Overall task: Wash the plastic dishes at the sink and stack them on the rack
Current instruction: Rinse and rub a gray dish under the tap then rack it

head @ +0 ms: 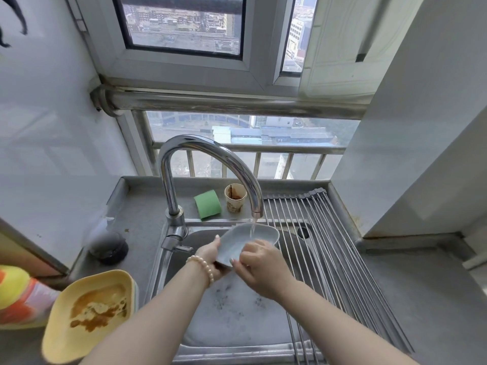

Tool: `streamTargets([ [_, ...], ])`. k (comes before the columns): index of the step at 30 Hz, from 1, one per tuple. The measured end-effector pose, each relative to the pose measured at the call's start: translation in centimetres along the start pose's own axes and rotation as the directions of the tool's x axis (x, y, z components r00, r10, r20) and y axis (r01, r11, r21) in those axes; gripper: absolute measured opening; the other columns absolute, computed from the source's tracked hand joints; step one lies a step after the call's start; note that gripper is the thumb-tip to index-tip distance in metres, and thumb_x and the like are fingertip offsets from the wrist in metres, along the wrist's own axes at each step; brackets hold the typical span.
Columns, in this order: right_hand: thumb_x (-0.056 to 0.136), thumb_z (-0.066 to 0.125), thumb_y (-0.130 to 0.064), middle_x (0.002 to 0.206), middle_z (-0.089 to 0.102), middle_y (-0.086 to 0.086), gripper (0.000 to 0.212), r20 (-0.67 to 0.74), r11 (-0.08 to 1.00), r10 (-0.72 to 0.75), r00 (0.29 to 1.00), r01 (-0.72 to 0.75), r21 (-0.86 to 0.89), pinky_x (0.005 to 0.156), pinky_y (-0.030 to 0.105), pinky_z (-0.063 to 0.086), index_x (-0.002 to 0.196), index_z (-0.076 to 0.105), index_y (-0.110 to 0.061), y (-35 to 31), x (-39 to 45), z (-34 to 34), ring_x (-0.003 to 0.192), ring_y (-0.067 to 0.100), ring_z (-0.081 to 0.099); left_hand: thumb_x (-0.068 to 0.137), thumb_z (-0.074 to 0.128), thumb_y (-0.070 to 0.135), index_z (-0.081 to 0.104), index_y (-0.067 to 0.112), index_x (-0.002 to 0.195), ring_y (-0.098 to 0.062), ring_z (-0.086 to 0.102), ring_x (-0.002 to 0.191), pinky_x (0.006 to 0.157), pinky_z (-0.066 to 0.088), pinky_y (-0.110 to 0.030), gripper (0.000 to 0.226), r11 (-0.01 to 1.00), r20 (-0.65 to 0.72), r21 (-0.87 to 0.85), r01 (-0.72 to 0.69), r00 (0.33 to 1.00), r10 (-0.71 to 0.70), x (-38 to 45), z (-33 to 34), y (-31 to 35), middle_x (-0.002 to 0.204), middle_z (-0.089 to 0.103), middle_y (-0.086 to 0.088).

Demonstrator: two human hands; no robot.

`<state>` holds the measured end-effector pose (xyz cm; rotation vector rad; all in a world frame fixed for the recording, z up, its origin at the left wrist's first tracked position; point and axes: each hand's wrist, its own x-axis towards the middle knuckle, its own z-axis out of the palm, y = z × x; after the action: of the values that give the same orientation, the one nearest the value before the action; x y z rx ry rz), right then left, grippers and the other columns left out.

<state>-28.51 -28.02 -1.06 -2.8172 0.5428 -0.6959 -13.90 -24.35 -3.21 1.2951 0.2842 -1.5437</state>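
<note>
A grey-blue plastic dish (259,234) is tilted under the tap (210,164), and a thin stream of water runs into it. My left hand (210,255), with a bead bracelet on the wrist, grips the dish's near left edge. My right hand (259,264) has its fingers curled on the dish's near rim and inside. Both hands are over the steel sink (237,325). A yellow plastic dish (89,314) smeared with brown sauce sits on the counter at the lower left. The roll-up wire rack (324,246) spans the sink's right side and carries nothing.
A green sponge (208,204) and a stained paper cup (235,197) stand behind the sink. A dark round sink plug (109,247) lies on the left counter. A colourful bag (18,296) is at the far left. White walls close in on both sides.
</note>
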Motion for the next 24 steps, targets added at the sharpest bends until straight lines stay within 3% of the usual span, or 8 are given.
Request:
streamTargets([
  [2, 0.100, 0.034, -0.039, 0.106, 0.064, 0.013, 0.045, 0.295, 0.970, 0.227, 0.928, -0.189, -0.150, 0.086, 0.037, 0.046, 0.096, 0.065, -0.006, -0.2, -0.3, -0.5, 0.101, 0.029, 0.058, 0.100, 0.042, 0.042, 0.055, -0.002, 0.117, -0.035, 0.063, 0.106, 0.079, 0.053, -0.043, 0.049, 0.986, -0.042, 0.018, -0.164, 0.986, 0.164, 0.5, 0.3, -0.6, 0.113, 0.064, -0.024],
  [4, 0.101, 0.021, -0.050, 0.152, 0.028, 0.019, 0.068, 0.459, 0.869, 0.492, 0.740, -0.384, -0.312, 0.114, 0.039, 0.022, 0.143, 0.033, 0.002, 0.1, -0.1, -0.8, 0.141, 0.031, 0.025, 0.098, 0.045, 0.041, 0.059, 0.002, 0.115, -0.034, 0.066, 0.096, 0.074, 0.056, -0.040, 0.044, 0.952, -0.025, 0.044, -0.304, 0.952, 0.306, 0.5, 1.1, -1.3, 0.111, 0.067, -0.021],
  [6, 0.097, 0.013, -0.061, 0.159, -0.007, 0.016, 0.082, 0.476, 0.780, 0.626, 0.618, -0.494, -0.385, 0.119, 0.040, 0.001, 0.151, -0.002, -0.001, 0.2, 0.7, -0.6, 0.147, 0.028, -0.006, 0.098, 0.045, 0.041, 0.062, 0.007, 0.110, -0.030, 0.068, 0.089, 0.071, 0.056, -0.037, 0.040, 0.914, 0.002, 0.061, -0.401, 0.916, 0.401, 0.1, 2.0, -2.1, 0.104, 0.070, -0.016],
  [8, 0.095, 0.011, -0.064, 0.156, -0.022, 0.013, 0.085, 0.427, 0.724, 0.689, 0.585, -0.571, -0.387, 0.118, 0.041, -0.008, 0.149, -0.014, -0.004, 0.2, 1.8, -0.3, 0.145, 0.027, -0.017, 0.098, 0.042, 0.045, 0.061, 0.011, 0.104, -0.031, 0.068, 0.092, 0.077, 0.055, -0.040, 0.039, 0.909, 0.043, 0.044, -0.414, 0.910, 0.413, -0.2, 2.6, -2.9, 0.104, 0.069, -0.017],
  [15, 0.100, 0.021, -0.042, 0.157, -0.019, 0.014, 0.071, 0.532, 0.873, 0.450, 0.717, -0.478, -0.095, 0.116, 0.037, -0.018, 0.150, -0.011, -0.004, -0.8, 4.0, 1.1, 0.144, 0.022, -0.022, 0.100, 0.031, 0.041, 0.051, 0.011, 0.135, -0.023, 0.046, 0.130, 0.114, 0.026, -0.038, 0.050, 0.911, 0.295, -0.362, -0.195, 0.903, 0.311, -1.1, 2.3, -2.8, 0.136, 0.056, -0.005],
  [18, 0.099, 0.025, -0.038, 0.155, -0.024, 0.014, 0.072, 0.570, 0.891, 0.363, 0.737, -0.453, 0.018, 0.116, 0.033, -0.018, 0.149, -0.016, -0.006, -1.2, 4.0, 1.4, 0.143, 0.020, -0.025, 0.095, 0.040, 0.043, 0.061, 0.010, 0.122, -0.024, 0.055, 0.118, 0.100, 0.039, -0.039, 0.048, 0.899, 0.273, -0.393, -0.194, 0.909, 0.316, -1.6, 2.0, -2.2, 0.122, 0.065, -0.006],
  [22, 0.099, 0.028, -0.024, 0.159, -0.014, 0.011, 0.067, 0.584, 0.902, 0.221, 0.781, -0.391, 0.183, 0.118, 0.029, -0.012, 0.151, -0.011, -0.007, -2.4, 3.6, 1.0, 0.146, 0.017, -0.015, 0.095, 0.050, 0.039, 0.071, 0.010, 0.076, -0.022, 0.064, 0.077, 0.074, 0.047, -0.038, 0.041, 0.925, 0.180, -0.256, -0.280, 0.927, 0.330, -1.9, 1.9, -0.9, 0.073, 0.069, -0.005],
  [24, 0.096, 0.030, -0.024, 0.160, 0.003, 0.014, 0.066, 0.590, 0.909, 0.138, 0.795, -0.338, 0.243, 0.119, 0.030, 0.000, 0.152, 0.001, -0.005, -2.9, 3.0, 0.7, 0.147, 0.021, 0.000, 0.094, 0.050, 0.044, 0.072, 0.008, 0.083, -0.026, 0.066, 0.076, 0.073, 0.048, -0.038, 0.043, 0.953, 0.160, -0.160, -0.257, 0.946, 0.282, -1.8, 1.7, -0.1, 0.079, 0.071, -0.010],
])
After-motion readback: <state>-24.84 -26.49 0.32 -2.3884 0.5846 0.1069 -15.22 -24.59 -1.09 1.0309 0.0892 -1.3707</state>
